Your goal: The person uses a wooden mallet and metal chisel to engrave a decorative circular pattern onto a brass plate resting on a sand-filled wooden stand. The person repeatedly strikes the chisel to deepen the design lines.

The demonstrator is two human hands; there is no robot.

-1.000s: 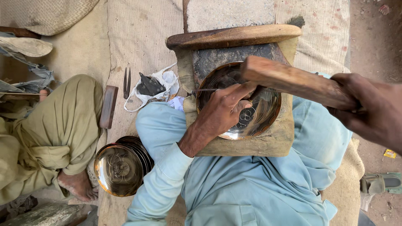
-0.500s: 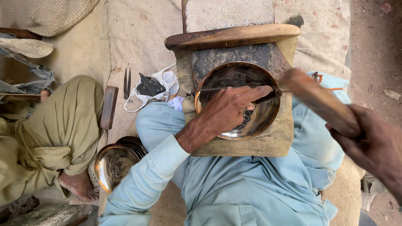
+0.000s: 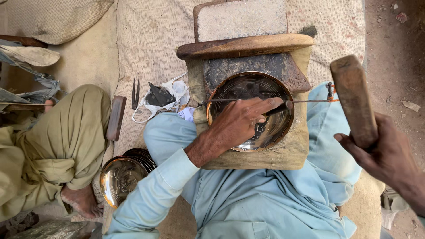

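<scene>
A round shiny metal plate [image 3: 241,88] with engraved patterns lies on a padded block [image 3: 265,157] in my lap. My left hand [image 3: 237,124] rests on the plate and grips a thin dark chisel [image 3: 280,107] whose tip touches the plate's right part. My right hand [image 3: 387,155] is raised at the right, off the plate, closed around a thick wooden mallet [image 3: 353,98] that points up and away. A thin cord [image 3: 310,100] runs across the plate's top.
A stack of similar metal plates [image 3: 121,177] sits on the floor at lower left. Beside it sits another person in olive clothes [image 3: 57,141], one bare foot showing. Pliers [image 3: 135,93], a dark tool on a white bag [image 3: 161,95] and a wooden board [image 3: 243,46] lie nearby.
The mallet went from lying across the plate to swung out and raised at the right. My left hand stayed on the plate with the chisel.
</scene>
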